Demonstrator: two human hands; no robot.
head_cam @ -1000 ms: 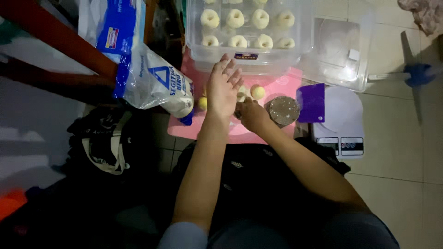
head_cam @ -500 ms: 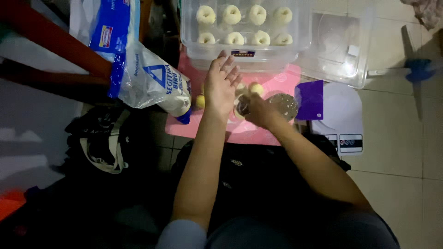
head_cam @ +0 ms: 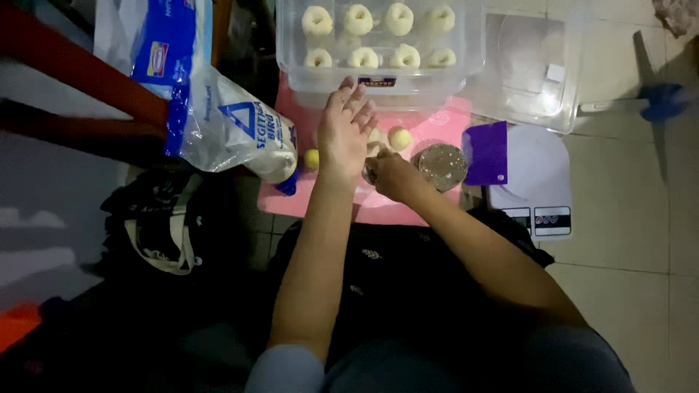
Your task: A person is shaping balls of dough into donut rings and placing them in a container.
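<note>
While left hand (head_cam: 344, 138) lies flat, fingers spread, pointing toward container (head_cam: 378, 81) | right hand (head_cam: 389, 177) fingers curled, grip unclear | dough ball (head_cam: 400, 137) round.

Right hand (head_cam: 389, 175) drew back from beside the round lidded tin (head_cam: 442, 165) toward the left hand (head_cam: 344, 131), closing up under its palm, yellow dough ball (head_cam: 400, 137) left uncovered

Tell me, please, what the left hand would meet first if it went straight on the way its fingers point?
Probably the near wall of the clear plastic container holding dough rings; the left hand points at it, though its height above the pink mat is unclear.
</note>
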